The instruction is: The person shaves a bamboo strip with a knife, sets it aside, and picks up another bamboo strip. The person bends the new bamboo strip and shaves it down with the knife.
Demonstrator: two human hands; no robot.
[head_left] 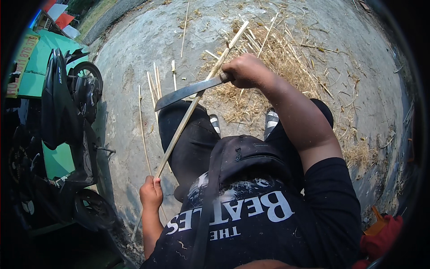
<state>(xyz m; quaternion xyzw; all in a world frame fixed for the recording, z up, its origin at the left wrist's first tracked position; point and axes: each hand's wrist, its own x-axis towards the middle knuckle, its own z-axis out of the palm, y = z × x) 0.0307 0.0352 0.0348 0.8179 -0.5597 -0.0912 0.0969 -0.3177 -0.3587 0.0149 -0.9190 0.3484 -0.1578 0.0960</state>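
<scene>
A long, pale strip of split bamboo point(180, 128) slants from lower left to upper right over my left thigh. Its lower end is in the closed fingers of my left hand point(151, 193). My right hand point(245, 71) grips the short handle of a machete point(188, 91), whose broad, curved grey blade points left. That blade crosses the strip just past my left knee and appears to touch it. Several thin bamboo strips point(144, 121) lie on the ground left of my leg. A pile of curled, straw-coloured shavings point(282, 58) spreads beyond my feet.
A dark motorbike point(58, 98) stands at the left, in front of green panels point(40, 58). Rough grey concrete point(130, 49) makes up the ground. Red cloth point(380, 240) is at the lower right. A dark bag point(251, 157) rests against my front.
</scene>
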